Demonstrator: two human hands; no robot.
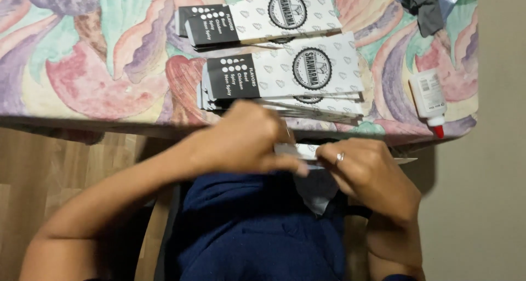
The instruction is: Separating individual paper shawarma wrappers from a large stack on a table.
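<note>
- Paper sleeve (300, 150): flat, white, held between both hands just off the table's near edge, over the lap. Long axis runs 9-to-3; its tip shows past the right hand at 3 o'clock.
- Left hand (241, 138): fingers curled shut, thumb and forefinger pinching the sleeve's 9 o'clock end. It covers more of the sleeve than the other hand.
- Right hand (370, 174): fingers bent, closed on the sleeve's 3 o'clock part; ring on one finger. How tight the grip is, I cannot tell.
- Both hands touch the sleeve; neither is nearer.
- Near stack (285, 78) of like sleeves: at 12 o'clock from the hands, just beyond them, long axis also 9-to-3.
- Far stack (257, 18): farther at 12 o'clock.
- Glue bottle (430, 100): lying at 2 o'clock, red tip toward the table edge.
- Tablecloth (98, 56): floral.
- Dark cloth (424, 7): far corner, 1 o'clock.
</note>
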